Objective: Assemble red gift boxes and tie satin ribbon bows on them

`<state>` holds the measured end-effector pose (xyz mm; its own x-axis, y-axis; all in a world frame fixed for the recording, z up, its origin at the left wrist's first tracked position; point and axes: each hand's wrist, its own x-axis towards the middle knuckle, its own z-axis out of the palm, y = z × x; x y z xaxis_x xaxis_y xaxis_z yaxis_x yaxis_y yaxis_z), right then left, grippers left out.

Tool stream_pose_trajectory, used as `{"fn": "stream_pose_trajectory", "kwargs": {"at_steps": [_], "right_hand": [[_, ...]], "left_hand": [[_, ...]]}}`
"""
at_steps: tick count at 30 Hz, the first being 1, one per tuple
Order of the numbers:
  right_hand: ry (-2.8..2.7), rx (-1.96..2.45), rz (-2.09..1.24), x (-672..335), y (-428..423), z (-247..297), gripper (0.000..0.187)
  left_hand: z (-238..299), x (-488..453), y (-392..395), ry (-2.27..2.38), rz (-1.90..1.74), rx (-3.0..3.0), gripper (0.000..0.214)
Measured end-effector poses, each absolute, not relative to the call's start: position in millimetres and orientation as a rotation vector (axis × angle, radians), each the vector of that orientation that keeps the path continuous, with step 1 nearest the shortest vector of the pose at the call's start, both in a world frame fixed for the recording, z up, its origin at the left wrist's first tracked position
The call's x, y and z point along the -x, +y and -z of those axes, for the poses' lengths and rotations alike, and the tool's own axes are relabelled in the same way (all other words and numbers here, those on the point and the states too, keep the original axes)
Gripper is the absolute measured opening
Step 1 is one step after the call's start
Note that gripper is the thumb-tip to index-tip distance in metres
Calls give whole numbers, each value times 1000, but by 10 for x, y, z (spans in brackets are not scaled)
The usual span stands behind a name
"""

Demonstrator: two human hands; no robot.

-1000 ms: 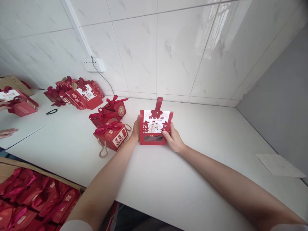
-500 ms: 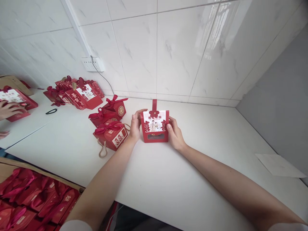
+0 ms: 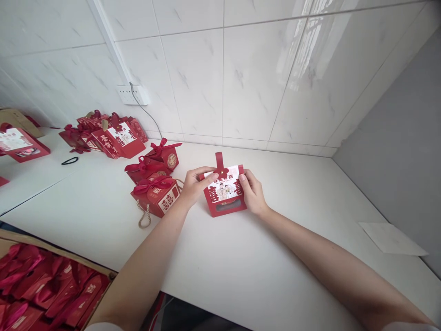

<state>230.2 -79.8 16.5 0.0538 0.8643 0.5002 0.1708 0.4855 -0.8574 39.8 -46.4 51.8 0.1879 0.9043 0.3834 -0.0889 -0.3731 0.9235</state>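
Clamping 喜-printed red card box [image 3: 225,192] in left hand [image 3: 195,185] and right hand [image 3: 255,194], near red 囍 carton [image 3: 162,198], toward white tabletop's [image 3: 292,257] back edge.

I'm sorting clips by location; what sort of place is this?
Probably a gift-packing workroom: a white worktable, a cardboard carton of ribboned red boxes, and a red wedding gift box held between the left hand and right hand.

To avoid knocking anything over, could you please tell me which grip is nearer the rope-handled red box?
Left: the left grip is just right of the rope-handled red box, at the upper left of the held box; the right grip is farther off, at its right edge.
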Motion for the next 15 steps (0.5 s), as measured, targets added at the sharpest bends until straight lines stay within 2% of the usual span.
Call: {"fn": "stream_pose_trajectory", "kwargs": {"at_steps": [6, 15], "right_hand": [[-1558, 1017, -756, -2236, -818, 38, 38], [-1414, 892, -675, -2221, -826, -185, 32]], "left_hand": [[-487, -377, -432, 847, -1255, -1438, 33], [-263, -474, -363, 957, -1449, -1481, 38]]}}
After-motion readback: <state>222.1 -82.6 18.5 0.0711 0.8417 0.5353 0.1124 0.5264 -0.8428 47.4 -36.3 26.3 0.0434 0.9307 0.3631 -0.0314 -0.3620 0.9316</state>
